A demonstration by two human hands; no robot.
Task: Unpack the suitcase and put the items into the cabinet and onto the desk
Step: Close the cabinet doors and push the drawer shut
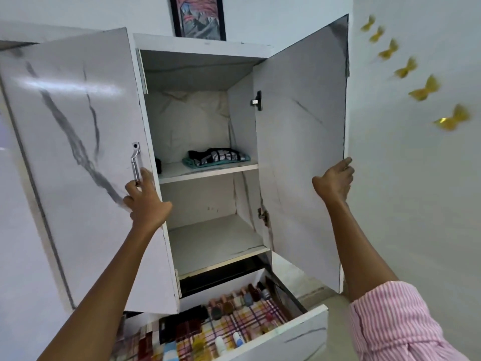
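1. The cabinet (203,45) stands open, with both doors swung outward.
2. The left hand (145,201), at 8 o'clock of the opening, curls its fingers round the lower end of the handle (135,162) on the left door (78,152).
3. The right hand (334,181), at 3 o'clock, grips the free edge of the right door (304,165), fingers hooked over it.
4. Folded clothes (216,157) lie on the upper shelf (208,171), mid-opening.
5. At 6 o'clock, an open drawer (299,332) holds rows of small bottles (234,303).

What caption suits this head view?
Open white marble-pattern cabinet: left hand grips the chrome handle, right hand the edge of the right door; folded dark striped clothes on upper shelf.
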